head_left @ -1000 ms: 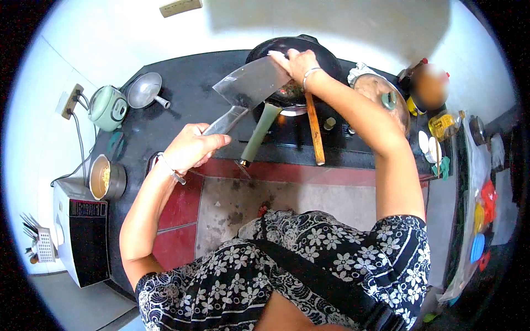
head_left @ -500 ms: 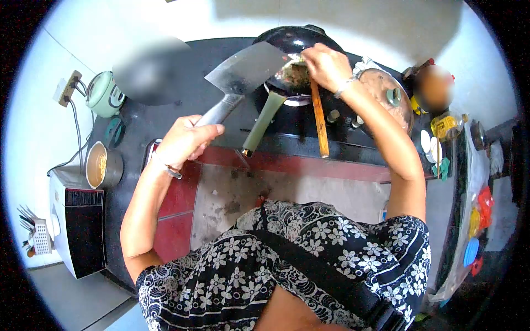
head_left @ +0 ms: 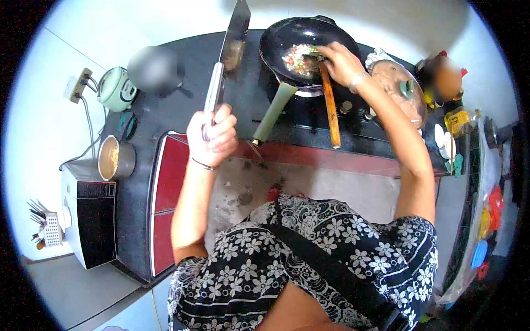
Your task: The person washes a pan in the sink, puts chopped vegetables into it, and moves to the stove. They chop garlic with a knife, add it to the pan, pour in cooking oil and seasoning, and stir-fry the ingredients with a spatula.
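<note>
My left hand (head_left: 211,135) is wrapped round the metal handle of a cleaver (head_left: 235,36), held up edge-on, left of the wok. The black wok (head_left: 279,36) sits on the stove with chopped white, red and green food (head_left: 301,58) in it. My right hand (head_left: 343,65) is over the wok's right side, fingers bent and close together by the food. A wooden-handled spatula (head_left: 331,113) leans out over the front rim, its upper end close to these fingers. What they hold, if anything, is hidden. The wok's green handle (head_left: 275,113) points toward me.
A lidded pan (head_left: 389,83) stands right of the wok, with an oil bottle (head_left: 459,120) beyond it. On the left are a green rice cooker (head_left: 117,88), a pot (head_left: 126,160) and a microwave (head_left: 96,220). A blurred round object (head_left: 156,69) lies on the counter.
The cleaver has moved left, away from over the wok, and turned from flat to upright, edge-on. The food in the wok now shows more fully. My right hand stays over the wok.
</note>
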Motion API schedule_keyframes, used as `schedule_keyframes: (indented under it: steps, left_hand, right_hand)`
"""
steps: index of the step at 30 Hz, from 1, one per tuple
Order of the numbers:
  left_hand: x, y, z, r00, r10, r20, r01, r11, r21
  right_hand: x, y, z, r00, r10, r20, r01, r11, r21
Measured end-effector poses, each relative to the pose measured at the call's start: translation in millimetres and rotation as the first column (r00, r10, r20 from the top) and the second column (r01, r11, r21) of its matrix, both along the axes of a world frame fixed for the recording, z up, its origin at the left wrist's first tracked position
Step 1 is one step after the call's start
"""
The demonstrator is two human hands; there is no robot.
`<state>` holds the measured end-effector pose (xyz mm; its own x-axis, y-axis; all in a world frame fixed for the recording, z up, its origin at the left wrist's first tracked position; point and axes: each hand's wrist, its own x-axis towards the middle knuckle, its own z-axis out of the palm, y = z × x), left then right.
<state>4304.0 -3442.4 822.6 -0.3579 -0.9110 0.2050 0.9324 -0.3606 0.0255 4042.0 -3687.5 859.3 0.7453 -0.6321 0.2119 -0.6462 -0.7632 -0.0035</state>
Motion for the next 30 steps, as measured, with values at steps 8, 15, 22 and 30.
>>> schedule_keyframes:
  steps: [8,15,22,30]
  left_hand:
    - [-10.1,24.9,0.5,0.990,0.060,-0.125,-0.081,0.981,-0.176]
    - [15.6,28.4,-36.4,0.968,0.187,0.169,-0.195,0.980,0.034]
    - [61.7,28.7,-111.7,0.801,0.107,0.589,-0.336,0.895,0.294]
    - [78.4,49.8,-146.6,0.570,-0.042,0.821,-0.517,0.757,0.398]
  right_hand:
    - [-28.5,114.1,30.4,0.927,0.297,-0.227,-0.262,0.950,0.172]
    - [-29.0,94.8,34.4,0.956,0.177,-0.232,-0.171,0.984,0.048]
    - [-13.4,36.4,29.1,0.946,0.316,-0.072,-0.313,0.949,0.050]
    - [-31.4,96.8,97.9,0.895,0.442,-0.060,-0.414,0.873,0.259]
